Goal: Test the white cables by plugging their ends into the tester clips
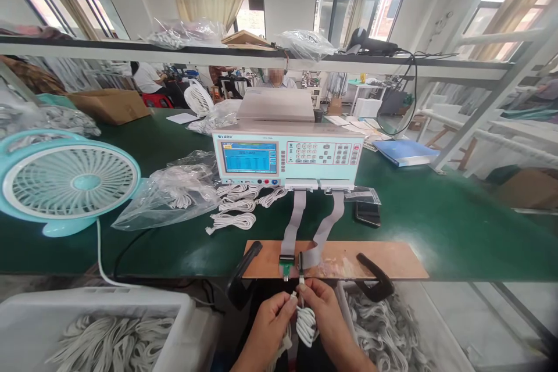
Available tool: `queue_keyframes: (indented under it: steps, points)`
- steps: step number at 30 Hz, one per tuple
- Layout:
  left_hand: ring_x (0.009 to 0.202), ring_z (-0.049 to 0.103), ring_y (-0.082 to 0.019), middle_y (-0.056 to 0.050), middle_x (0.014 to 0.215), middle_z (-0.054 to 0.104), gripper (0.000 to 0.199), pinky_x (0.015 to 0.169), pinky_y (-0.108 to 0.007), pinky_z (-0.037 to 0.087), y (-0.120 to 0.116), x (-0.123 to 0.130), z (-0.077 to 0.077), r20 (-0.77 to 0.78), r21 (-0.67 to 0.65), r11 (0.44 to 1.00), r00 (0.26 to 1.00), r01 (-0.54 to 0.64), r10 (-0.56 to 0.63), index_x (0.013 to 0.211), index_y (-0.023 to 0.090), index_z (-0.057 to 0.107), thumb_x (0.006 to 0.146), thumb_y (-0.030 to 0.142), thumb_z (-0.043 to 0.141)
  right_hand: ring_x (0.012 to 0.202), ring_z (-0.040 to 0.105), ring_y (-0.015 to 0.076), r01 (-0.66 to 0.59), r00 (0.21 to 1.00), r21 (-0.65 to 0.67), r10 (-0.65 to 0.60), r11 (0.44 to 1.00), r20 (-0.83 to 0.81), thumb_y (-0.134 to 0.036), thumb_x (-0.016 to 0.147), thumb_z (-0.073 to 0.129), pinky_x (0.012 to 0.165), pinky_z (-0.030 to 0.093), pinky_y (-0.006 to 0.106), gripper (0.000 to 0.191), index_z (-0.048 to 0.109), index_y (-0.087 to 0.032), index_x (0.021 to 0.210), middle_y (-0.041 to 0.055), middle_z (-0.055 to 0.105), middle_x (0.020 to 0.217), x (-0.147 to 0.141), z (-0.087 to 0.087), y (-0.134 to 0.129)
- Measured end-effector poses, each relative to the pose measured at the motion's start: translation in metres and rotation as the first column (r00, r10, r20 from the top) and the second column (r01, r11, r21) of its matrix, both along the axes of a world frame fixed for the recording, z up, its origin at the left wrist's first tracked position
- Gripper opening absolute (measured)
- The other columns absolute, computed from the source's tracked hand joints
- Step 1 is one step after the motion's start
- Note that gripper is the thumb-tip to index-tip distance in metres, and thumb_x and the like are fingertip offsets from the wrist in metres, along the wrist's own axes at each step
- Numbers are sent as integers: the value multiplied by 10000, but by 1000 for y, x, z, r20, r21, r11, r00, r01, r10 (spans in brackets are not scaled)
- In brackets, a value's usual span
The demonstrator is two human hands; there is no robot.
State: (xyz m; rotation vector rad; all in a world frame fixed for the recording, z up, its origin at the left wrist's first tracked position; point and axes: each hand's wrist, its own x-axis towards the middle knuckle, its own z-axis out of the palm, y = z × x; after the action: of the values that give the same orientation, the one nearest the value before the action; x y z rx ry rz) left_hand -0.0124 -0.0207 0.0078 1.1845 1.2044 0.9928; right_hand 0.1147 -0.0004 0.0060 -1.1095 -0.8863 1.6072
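Close to the table's front edge, my left hand [275, 321] pinches a white cable by its small plug. Just beside it, my right hand [325, 308] grips the other end of a cable at the connector of a small upright board [300, 261]. A coiled white cable [306, 325] hangs between my hands. To the left, a green adapter board [286, 268] lies on a copper-coloured plate [379, 258]. Two grey ribbon cables [296, 218] run from the boards up to a bench tester [253, 154] with a lit screen.
Bundled white cables [235, 221] lie before the tester, near a plastic bag [174, 192]. A fan [72, 180] stands left. White bins [183, 308] with cables flank my lap. Black clamps [375, 279] hold the plate. A phone [367, 213] and blue folder [405, 152] lie right.
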Motion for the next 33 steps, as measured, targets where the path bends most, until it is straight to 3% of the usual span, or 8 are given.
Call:
queue_keyframes:
  steps: [3,6,13,19,24,29,33]
  points:
    - [597,437,-117,22,610,461,317,573,-212,350,1,0,-4,38,59,996,997,-71,69,576,161,562,813,359,487,475,367,99,-22,999,20,21,1000,40,-371,691,661,484,281,215,252,601,-136,623,-29,504,518,2,1,1]
    - [634,457,-126,6,669,503,274,601,-220,370,4,1,-7,132,33,986,978,-165,159,657,154,596,816,347,484,511,389,112,-32,994,65,25,997,105,-363,700,651,507,305,217,237,632,-136,632,-20,518,547,3,4,2]
    - [587,412,-109,26,613,447,314,560,-203,345,7,3,-3,110,60,980,977,-188,181,565,147,543,805,346,504,531,376,117,-50,984,92,33,995,177,-383,718,638,525,307,220,256,644,-135,651,-27,493,533,5,7,2]
    - [618,462,-134,10,606,513,262,578,-212,382,5,14,-9,264,-96,942,904,-321,335,655,146,590,752,388,568,549,392,122,-61,991,61,53,996,121,-427,728,625,540,320,221,293,673,-138,725,-12,539,572,4,5,2]
    - [551,432,-110,13,564,521,310,529,-207,356,4,19,-10,264,-151,935,898,-322,352,638,129,589,740,422,575,557,407,121,-62,992,77,53,995,115,-420,726,642,539,325,214,282,689,-143,749,-12,554,588,2,4,2]
    - [504,402,-106,18,503,479,400,502,-220,334,10,16,-28,262,-102,943,906,-317,333,561,123,561,691,501,588,561,457,139,-65,994,55,60,996,93,-480,673,673,555,368,225,344,698,-151,769,-7,567,582,1,-2,2]
    - [473,357,-103,30,461,423,504,471,-223,293,21,14,-44,173,-46,933,917,-357,359,511,139,538,611,631,568,523,497,165,-19,997,23,17,1000,78,-558,579,704,503,389,241,402,705,-173,693,7,579,546,-2,-8,4]
